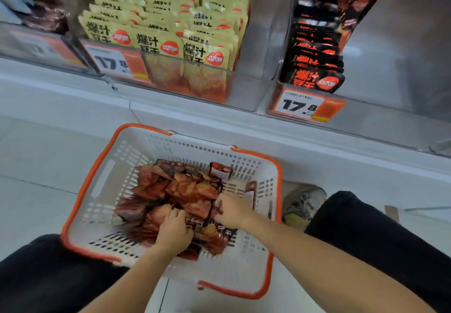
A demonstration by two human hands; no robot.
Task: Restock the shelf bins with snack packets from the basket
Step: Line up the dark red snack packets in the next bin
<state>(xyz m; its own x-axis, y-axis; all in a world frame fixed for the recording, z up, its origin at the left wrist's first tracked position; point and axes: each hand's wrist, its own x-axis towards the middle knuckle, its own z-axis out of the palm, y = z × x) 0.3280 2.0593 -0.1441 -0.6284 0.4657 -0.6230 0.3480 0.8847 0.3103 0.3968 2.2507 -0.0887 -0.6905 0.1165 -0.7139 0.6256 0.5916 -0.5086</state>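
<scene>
A: Packets (pixel 180 198)?
B: Red-black pile in the basket (pixel 102 178), heaped toward its centre and 3 o'clock side. A couple stand on edge against the wall at 1 o'clock.

A: Basket?
B: White, orange rim, on the floor (pixel 36 156) just below the shelf (pixel 219 122), between the person's knees.

A: Left hand (pixel 173 232)?
B: In the pile at about 6 o'clock of the heap, fingers curled down into the packets, gripping them. Which packet exactly, can't tell, blurred.

A: Right hand (pixel 233 210)?
B: At 3 o'clock of the heap, just beside the left, fingers curled and pinching a packet edge.

A: Bins?
B: Up at 12 o'clock. Beige bin (pixel 244 93) packed with rows of upright beige packets (pixel 166 20), tag (pixel 114 63) reads 17.8. Black bin (pixel 378 68) at 1 o'clock, one row of black packets (pixel 314 51) along its left side, leaning back, tag (pixel 305 105) also 17.8. Dark packs (pixel 46 2) at 10 o'clock, blurred.

A: Else?
B: Shoe (pixel 302 205) at 3 o'clock of the basket, touching its rim or just beside, can't tell.
</scene>
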